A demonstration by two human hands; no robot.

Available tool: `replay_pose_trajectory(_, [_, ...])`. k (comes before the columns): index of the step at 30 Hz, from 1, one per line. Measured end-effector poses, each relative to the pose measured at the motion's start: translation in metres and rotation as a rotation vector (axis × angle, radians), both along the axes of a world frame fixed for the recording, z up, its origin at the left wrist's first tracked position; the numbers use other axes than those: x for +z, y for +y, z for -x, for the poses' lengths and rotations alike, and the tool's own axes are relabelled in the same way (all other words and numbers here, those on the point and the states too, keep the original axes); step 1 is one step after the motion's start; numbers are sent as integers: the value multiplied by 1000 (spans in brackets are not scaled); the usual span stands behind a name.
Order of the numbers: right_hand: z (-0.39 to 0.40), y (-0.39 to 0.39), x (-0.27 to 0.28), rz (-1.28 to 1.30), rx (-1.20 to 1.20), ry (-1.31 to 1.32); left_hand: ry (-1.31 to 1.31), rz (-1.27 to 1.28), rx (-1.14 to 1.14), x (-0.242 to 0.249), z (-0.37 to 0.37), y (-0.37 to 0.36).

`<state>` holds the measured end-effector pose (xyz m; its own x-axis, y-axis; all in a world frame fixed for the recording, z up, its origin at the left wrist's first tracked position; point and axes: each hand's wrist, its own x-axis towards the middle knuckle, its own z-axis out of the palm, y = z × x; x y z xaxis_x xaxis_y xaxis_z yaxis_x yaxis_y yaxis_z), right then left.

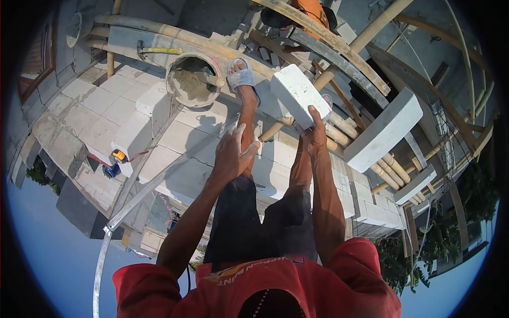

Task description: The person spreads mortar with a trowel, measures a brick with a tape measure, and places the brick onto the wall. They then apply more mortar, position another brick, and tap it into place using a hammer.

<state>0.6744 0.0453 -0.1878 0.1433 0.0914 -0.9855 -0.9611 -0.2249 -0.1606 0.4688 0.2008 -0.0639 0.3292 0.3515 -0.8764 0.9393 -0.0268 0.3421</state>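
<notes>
My right hand (315, 132) grips the lower end of a white lightweight concrete block (298, 91), which is tilted in front of my right leg. My left hand (232, 153) is raised before my left shin with its fingers apart and nothing in it. Ahead of the left hand is a bucket (216, 64) of grey mortar (190, 82), with the handle of a tool (214, 81) sticking out; the tool's head is hidden. Beside the bucket, a claw hammer (159, 50) with a yellow handle lies on a board.
I stand high beside a white block wall (111, 106). Bamboo poles (339, 130) run around me. More blocks (384, 130) rest on the right. A metal straightedge (143, 204) leans at left, near a tape measure (119, 156). Someone in orange (313, 10) is below.
</notes>
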Motion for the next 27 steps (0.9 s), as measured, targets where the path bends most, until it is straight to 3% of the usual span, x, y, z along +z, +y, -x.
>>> replay_pose_trajectory(2, [-4, -9, -24, 92, 106, -151, 187, 33, -162, 48, 14, -15])
replay_pose_trajectory(5, [-1, -25, -52, 250, 365, -459, 373, 132, -167, 98, 13, -30])
replay_pose_trajectory(8, [-3, -30, -55, 426, 670, -439, 290, 84, -79, 95, 19, -64])
replay_pose_trajectory(11, [5, -45, -74, 413, 772, -457, 334, -97, -214, 76, 13, -83])
replay_pose_trajectory(15, [13, -46, -81, 506, 1031, -358, 340, -152, -240, 73, 10, -84])
replay_pose_trajectory(24, [20, -27, -57, 560, 1024, -235, 361, -231, -234, 67, 6, -83])
replay_pose_trajectory(27, [24, -41, -74, 535, 1031, -291, 364, -244, -231, 65, 6, -83])
